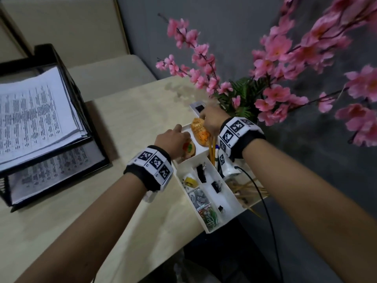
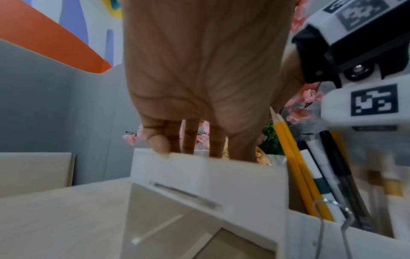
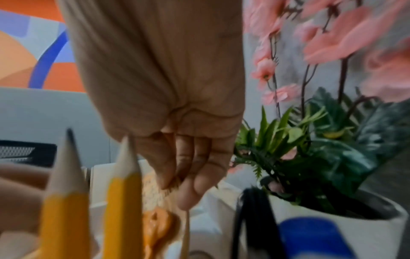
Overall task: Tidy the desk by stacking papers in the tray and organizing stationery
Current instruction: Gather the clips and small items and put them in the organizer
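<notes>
Gripping the far end of a white desk organizer (image 1: 212, 193) with both hands, a person appears to be squaring it on the pale wooden desk (image 1: 126, 127), where it sits at the right-hand edge, its near corner overhanging. To the far left stands the black paper tray (image 1: 67, 82), printed papers (image 1: 30, 115) already stacked on both tiers, so the paper half of the job looks done. Pink artificial blossoms in a white pot (image 3: 346, 227) crowd the organizer's far right side, leaving little room that way; bare desktop lies open between organizer and tray. The left hand (image 1: 173, 139) has its fingers (image 2: 159, 143) curled over the organizer's far left rim, as the left wrist view shows. The right hand (image 1: 212, 121) reaches down at the far right corner, fingers bunched close together beside an orange novelty item (image 1: 201, 131); whether they pinch anything cannot be told. Yellow pencils (image 1: 212, 152) and pens stand upright in the tall compartment, just beside the right wrist. Binder clips (image 1: 216, 186), staples and coloured paper clips (image 1: 210, 217) fill the shallow near compartments, sorted by kind.
</notes>
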### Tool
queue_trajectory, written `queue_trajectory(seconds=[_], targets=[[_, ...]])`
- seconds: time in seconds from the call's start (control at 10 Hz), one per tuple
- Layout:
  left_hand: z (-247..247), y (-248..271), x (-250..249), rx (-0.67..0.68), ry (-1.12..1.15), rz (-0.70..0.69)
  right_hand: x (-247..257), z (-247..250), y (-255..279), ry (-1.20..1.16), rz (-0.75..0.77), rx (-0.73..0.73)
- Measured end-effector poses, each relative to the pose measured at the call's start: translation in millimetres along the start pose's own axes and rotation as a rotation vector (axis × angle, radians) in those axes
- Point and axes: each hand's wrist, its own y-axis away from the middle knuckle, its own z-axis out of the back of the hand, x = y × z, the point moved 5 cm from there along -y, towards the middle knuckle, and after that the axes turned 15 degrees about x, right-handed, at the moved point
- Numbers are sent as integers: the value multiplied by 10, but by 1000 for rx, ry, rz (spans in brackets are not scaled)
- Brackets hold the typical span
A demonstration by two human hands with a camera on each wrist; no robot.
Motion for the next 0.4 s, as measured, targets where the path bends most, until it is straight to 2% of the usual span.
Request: queue_trajectory(seconds=[0.2,0.3,0.4], targets=[[-38,31,-29,-17,44,5,39,-104,-18,100,-37,46],[61,190,50,-77,156,-2,118,21,82,-55,43,-89],[-111,502,185,-146,314,-8,158,-102,326,-264,159,-211]])
